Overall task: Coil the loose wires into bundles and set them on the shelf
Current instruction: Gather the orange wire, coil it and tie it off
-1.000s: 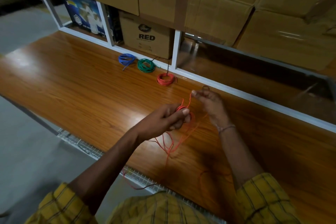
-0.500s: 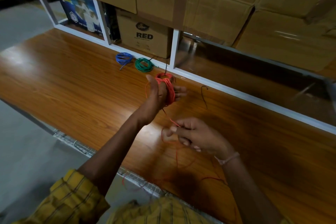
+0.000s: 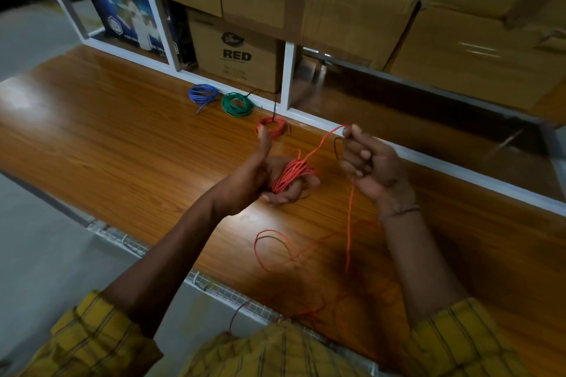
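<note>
A loose red wire (image 3: pixel 349 223) runs from a coil wound around the fingers of my left hand (image 3: pixel 263 176), up to my right hand (image 3: pixel 367 162), then hangs down in loops over the wooden shelf (image 3: pixel 122 138). My left thumb points up and the fingers curl under the red turns. My right hand pinches the wire near the white frame rail. Three finished bundles lie at the back of the shelf: blue (image 3: pixel 202 94), green (image 3: pixel 238 104) and red (image 3: pixel 273 126).
A white shelf frame (image 3: pixel 288 79) stands behind the bundles. A cardboard box marked RED (image 3: pixel 235 55) and a blue printed carton (image 3: pixel 128 18) sit in it, with large cardboard boxes (image 3: pixel 352 0) above. The shelf's front edge has a wire-mesh lip (image 3: pixel 128 242). Grey floor lies to the left.
My left hand has come back down from the rear bundles with more turns on its fingers. My right hand has swung up and to the right, drawing the wire taut.
</note>
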